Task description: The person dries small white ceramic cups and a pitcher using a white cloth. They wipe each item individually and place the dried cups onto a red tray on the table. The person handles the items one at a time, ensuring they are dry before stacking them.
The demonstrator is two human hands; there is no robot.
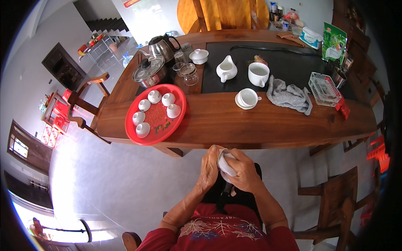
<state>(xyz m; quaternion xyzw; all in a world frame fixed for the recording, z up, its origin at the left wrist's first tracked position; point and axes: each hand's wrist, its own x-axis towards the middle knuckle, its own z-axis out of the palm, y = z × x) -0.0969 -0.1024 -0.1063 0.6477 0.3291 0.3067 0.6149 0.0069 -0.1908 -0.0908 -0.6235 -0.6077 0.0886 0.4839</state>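
Just off the table's near edge, my two hands meet in front of my body. My left hand point(208, 169) is closed round one side of what appears to be a small white cup point(222, 154), mostly hidden by fingers. Closed on the other side, my right hand point(244, 170) presses a bunched white tissue or cloth point(228, 167) against it. On the table ahead stand a white cup on a saucer point(248, 98), a larger white cup point(258, 74), a white pouring jug point(226, 69) and a white lidded bowl point(198, 56). A red round tray point(179, 121) at the left bears several small white cups point(143, 130).
A grey cloth point(289, 95) and a clear plastic box point(324, 90) lie at the right of the wooden table point(226, 121). A lidded steel pot point(149, 71), a kettle point(161, 48) and a glass jar point(189, 75) stand back left. Wooden chairs point(331, 205) flank the table.
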